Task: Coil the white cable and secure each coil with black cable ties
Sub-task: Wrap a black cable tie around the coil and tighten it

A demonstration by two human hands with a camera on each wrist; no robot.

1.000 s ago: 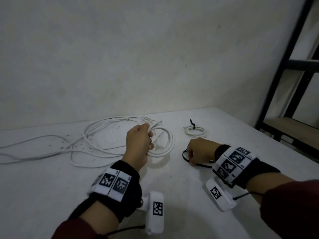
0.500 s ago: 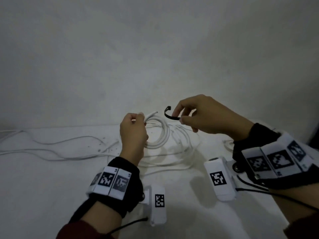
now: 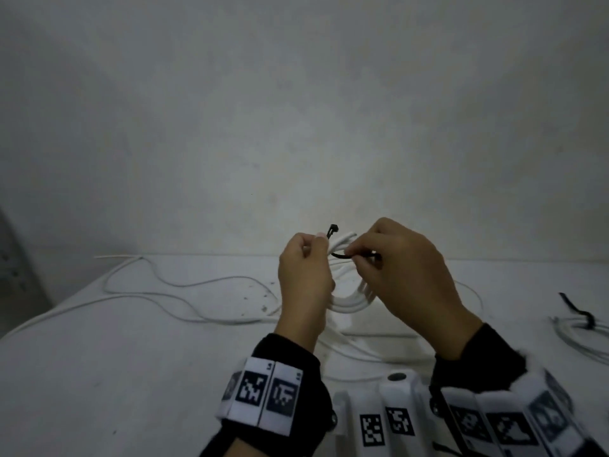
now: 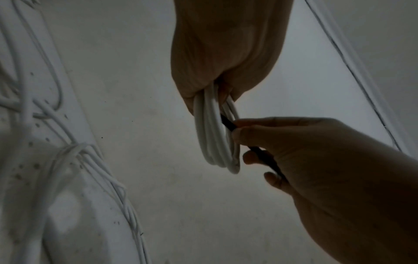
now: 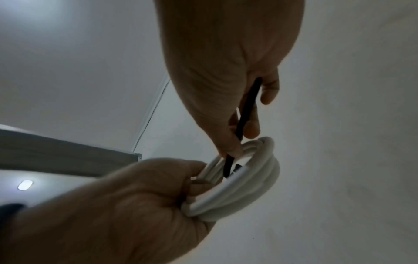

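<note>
— Hands first: the person's left hand (image 3: 304, 285) is raised above the white tabletop (image 3: 131, 357), fingers curled tight round a coil of thick white round cable (image 3: 349, 301). The right hand (image 3: 405, 278) is level with it, just beside, thumb and fingertips pinching a thin black plastic cable tie (image 3: 341, 255).

— And the rest of the room, from biggest down?

— Pale plaster wall (image 3: 296, 110) behind, the tabletop under the wrists, then loose runs of white cable (image 3: 184, 291) trailing left across it. At the right edge lies a smaller white coil already bound with a black tie (image 3: 583, 321). Both wrists carry black bands with printed square markers.

— Where exactly is the tie?

— From the left wrist camera, the strap passes through the middle of the held loops and into the right fist. In the head view its square head (image 3: 332, 230) sticks up just above the left thumb, apart from the tail. So it is round the bundle but not yet closed, as I judge it.

— What could spoil this?

— Likely the loops. If the left grip eases while the tail is steered to the head, the stiff cable could spring open and strands slip outside the strap. The tail itself is thin and may slide from the pinch, or miss the slot.
</note>
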